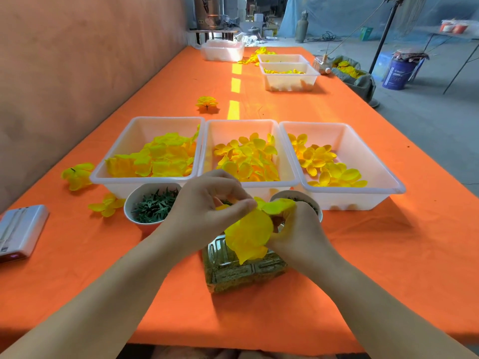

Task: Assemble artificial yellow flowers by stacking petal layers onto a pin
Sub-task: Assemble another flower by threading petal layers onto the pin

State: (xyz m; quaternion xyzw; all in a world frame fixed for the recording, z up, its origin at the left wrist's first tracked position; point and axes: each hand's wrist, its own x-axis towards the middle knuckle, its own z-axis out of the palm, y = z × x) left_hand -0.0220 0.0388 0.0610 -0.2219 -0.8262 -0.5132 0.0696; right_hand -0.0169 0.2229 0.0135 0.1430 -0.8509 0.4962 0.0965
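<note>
Both hands meet over a clear box of small greenish pieces [243,273] on the orange table. My left hand [207,211] pinches the top of a stack of yellow petal layers [250,233]. From the right side, my right hand [298,234] grips the same stack; the pin is hidden by the petals and fingers. Three white trays hold loose yellow petals: left tray [124,151], middle tray [285,161], right tray [363,161]. A white bowl of green calyx pieces [153,206] stands left of my hands. A second bowl [308,200] is half hidden behind my right hand.
Finished yellow flowers lie at the left [77,174], [107,204] and farther back [206,103]. A white device [20,231] rests at the table's left edge. More white tubs [290,79] stand farther down the table. A brown wall runs along the left.
</note>
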